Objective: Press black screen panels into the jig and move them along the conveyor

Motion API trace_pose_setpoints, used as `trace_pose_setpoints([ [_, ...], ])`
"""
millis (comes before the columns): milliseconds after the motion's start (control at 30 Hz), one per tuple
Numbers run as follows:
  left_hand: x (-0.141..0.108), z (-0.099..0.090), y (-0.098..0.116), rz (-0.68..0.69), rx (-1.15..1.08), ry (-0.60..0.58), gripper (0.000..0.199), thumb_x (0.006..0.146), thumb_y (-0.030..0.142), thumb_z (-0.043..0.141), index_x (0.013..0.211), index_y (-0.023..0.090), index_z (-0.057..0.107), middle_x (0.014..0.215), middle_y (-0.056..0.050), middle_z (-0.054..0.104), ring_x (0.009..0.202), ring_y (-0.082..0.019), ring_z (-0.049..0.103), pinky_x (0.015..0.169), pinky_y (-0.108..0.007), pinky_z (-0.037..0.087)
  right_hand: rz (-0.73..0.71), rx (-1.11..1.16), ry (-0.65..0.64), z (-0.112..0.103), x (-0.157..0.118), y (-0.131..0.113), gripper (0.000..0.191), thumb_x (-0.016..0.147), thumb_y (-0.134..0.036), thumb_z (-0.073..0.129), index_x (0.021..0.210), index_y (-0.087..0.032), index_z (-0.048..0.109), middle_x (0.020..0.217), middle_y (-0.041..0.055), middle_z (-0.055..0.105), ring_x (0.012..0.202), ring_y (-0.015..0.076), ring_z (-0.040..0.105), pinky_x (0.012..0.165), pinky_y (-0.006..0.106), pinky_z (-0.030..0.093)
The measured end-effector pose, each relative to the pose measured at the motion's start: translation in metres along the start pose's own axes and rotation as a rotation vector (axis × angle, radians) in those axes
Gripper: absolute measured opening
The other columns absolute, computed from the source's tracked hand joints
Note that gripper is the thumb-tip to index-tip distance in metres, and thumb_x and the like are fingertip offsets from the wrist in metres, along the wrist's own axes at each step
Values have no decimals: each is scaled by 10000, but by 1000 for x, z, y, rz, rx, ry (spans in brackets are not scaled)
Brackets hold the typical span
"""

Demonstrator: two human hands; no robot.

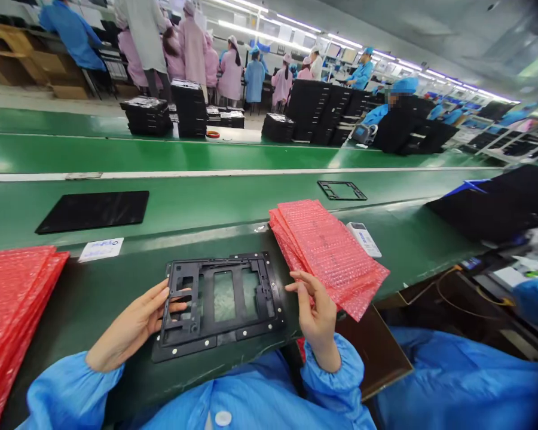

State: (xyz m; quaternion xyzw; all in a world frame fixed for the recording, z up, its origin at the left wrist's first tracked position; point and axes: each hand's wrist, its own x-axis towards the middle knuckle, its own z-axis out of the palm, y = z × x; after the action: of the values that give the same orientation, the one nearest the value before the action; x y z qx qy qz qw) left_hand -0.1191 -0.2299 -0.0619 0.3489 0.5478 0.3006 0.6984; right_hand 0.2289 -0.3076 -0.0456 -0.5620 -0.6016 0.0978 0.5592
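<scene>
Item: black plastic frame, light and stiff, over the near bench, best taken by its outer bars. My left hand grips the left bar, fingers spread through a cut-out; my right hand, fingers loosely parted, sits beside the red bubble bags.

Your head camera looks forward and down from your head, close above your left hand and right hand at 6 o'clock, across the green worktop toward the far row of co-workers at 12 o'clock.
</scene>
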Motion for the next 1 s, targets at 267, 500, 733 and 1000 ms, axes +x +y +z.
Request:
trace_pose_setpoints([
  [267,24,-3,-3,672,1306,209,514,863,557,487,1254,255,629,1083,-106,608,1000,-289,571,927,-402,466,28,-50,103,-35,0,-5,274,960,-173,545,1225,-238,566,1049,46,681,804,150,691,751,294,564],
  [500,26,7,18,687,1475,39,373,863,508,519,989,253,760,1009,-119,645,972,-317,564,897,-431,461,-24,-336,-182,-107,27,9,263,943,-282,596,1204,-252,609,1043,30,706,883,173,690,824,306,554],
  [733,30,108,86,467,802,-430,510,737,477,740,1202,274,694,1099,-62,701,996,-262,641,865,-316,504,81,-773,-355,-134,112,84,391,989,-349,373,1096,-136,683,1268,162,604,1203,290,561,1052,455,425],
  [1000,84,241,55,48,-102,-735,394,859,380,678,1202,187,651,1382,-140,553,1096,-202,620,837,-289,527,56,-842,-492,-119,123,100,651,817,-568,686,1297,-147,561,1335,149,538,1212,282,522,1059,381,392],
])
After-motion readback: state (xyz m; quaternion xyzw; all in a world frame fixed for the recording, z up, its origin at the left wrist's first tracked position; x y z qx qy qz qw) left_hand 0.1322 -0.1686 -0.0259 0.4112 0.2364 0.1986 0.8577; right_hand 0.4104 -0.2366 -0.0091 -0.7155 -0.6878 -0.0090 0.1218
